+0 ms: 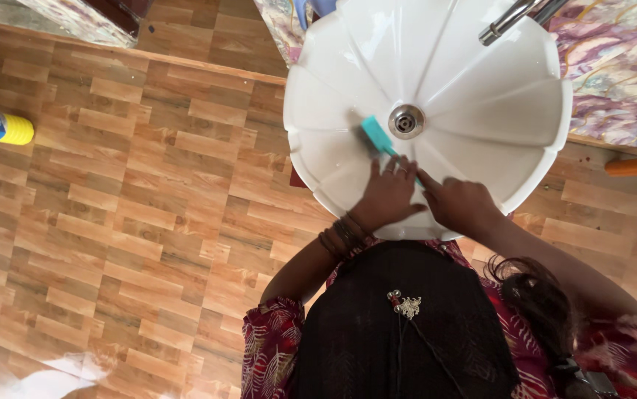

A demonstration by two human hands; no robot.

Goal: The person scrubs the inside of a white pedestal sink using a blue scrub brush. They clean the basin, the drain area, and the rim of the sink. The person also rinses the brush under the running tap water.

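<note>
The teal brush lies bristles-down inside the white sink, beside the drain. The left hand has its fingers wrapped over the handle; the right hand adds one pointing finger. Light, stiff plastic, likely slippery when wet — best gripped mid-handle.

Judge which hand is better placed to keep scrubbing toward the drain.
Probably the left hand: the teal brush sticks out from under it, just beside the drain. The right hand only rests on the basin.
</note>
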